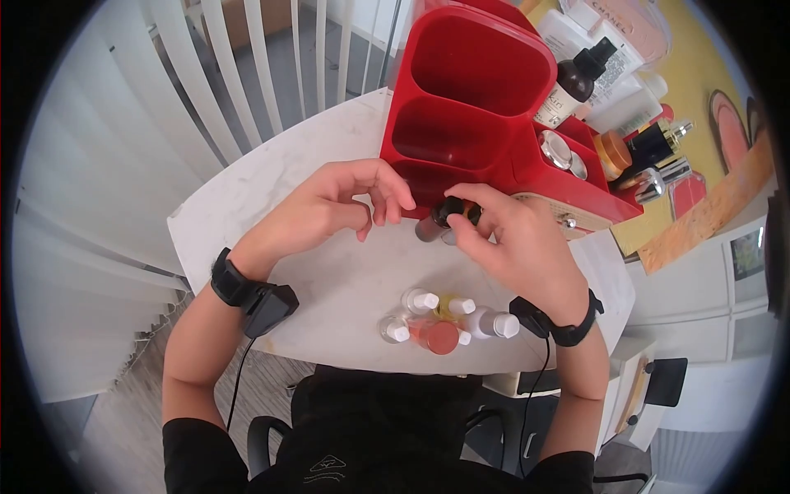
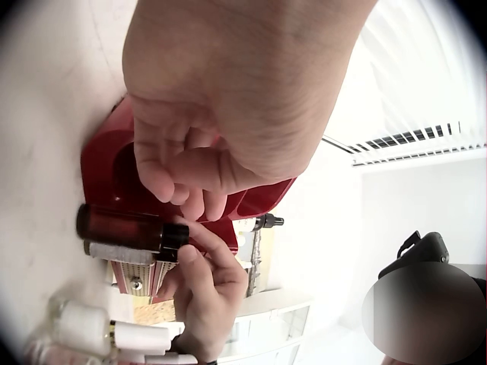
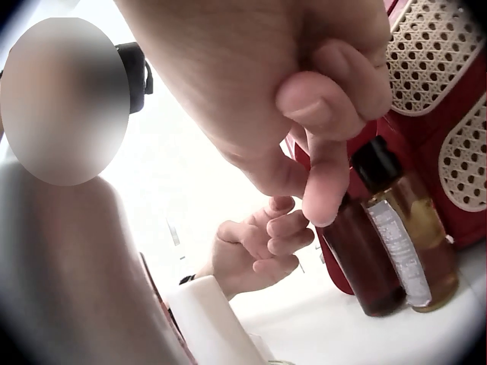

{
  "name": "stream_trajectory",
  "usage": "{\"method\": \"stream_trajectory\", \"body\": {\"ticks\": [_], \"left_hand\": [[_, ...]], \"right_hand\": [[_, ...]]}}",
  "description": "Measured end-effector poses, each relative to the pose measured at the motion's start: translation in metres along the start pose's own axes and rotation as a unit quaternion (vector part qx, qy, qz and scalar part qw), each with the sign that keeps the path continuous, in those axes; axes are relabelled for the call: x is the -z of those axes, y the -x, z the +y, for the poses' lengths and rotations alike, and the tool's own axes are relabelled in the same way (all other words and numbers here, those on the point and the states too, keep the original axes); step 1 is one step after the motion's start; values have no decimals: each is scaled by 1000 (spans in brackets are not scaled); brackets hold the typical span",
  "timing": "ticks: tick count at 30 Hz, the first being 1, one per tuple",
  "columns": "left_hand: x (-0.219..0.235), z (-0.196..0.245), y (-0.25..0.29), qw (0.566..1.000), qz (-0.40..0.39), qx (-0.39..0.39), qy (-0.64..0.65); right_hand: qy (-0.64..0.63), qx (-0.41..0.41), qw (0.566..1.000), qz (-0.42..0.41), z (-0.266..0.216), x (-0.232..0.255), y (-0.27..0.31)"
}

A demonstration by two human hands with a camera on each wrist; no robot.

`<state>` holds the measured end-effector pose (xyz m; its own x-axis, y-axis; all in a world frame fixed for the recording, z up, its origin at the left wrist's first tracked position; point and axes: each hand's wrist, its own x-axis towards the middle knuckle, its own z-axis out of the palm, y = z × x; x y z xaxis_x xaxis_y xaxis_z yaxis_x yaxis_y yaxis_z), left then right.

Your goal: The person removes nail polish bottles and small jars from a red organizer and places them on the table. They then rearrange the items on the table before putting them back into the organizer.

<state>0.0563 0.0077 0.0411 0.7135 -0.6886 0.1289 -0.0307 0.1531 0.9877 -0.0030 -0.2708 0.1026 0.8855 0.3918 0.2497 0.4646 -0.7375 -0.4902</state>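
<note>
Standing on the white table against the red organizer (image 1: 388, 123), a dark red-brown bottle (image 1: 428, 229) has its black cap pinched between thumb and finger of my right hand (image 1: 531, 243). Close beside it is a second black-capped bottle, with yellowish liquid and a pale label (image 3: 403, 247) in the right wrist view. My left hand (image 1: 321, 206) hovers left of the dark bottle, fingers loosely bent, holding nothing. In the left wrist view, the dark bottle (image 2: 118, 226) lies below the left fingertips, apart from them.
Several small white-capped bottles (image 1: 421, 301) and one with a coral round lid (image 1: 440, 337) stand near the table's front edge. The organizer's right side holds a brown spray bottle (image 1: 576, 78), jars (image 1: 555, 150) and cosmetics. Vertical blinds (image 1: 140, 99) hang at the left.
</note>
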Motion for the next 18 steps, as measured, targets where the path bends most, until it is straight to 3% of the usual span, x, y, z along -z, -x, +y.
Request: {"method": "stream_trajectory", "body": {"ticks": [6, 10, 13, 16, 18], "left_hand": [[1, -4, -1, 1000, 0, 3, -2], [0, -4, -1, 1000, 0, 7, 0], [0, -3, 0, 1000, -4, 9, -11], [-3, -3, 1, 1000, 2, 25, -18], [-4, -1, 1, 999, -2, 31, -16]], "right_hand": [[68, 53, 995, 41, 9, -4, 3], [-9, 5, 999, 44, 4, 10, 18], [-79, 33, 996, 0, 15, 33, 33], [-132, -23, 962, -239, 24, 59, 41], [-163, -30, 952, -259, 26, 57, 48]]}}
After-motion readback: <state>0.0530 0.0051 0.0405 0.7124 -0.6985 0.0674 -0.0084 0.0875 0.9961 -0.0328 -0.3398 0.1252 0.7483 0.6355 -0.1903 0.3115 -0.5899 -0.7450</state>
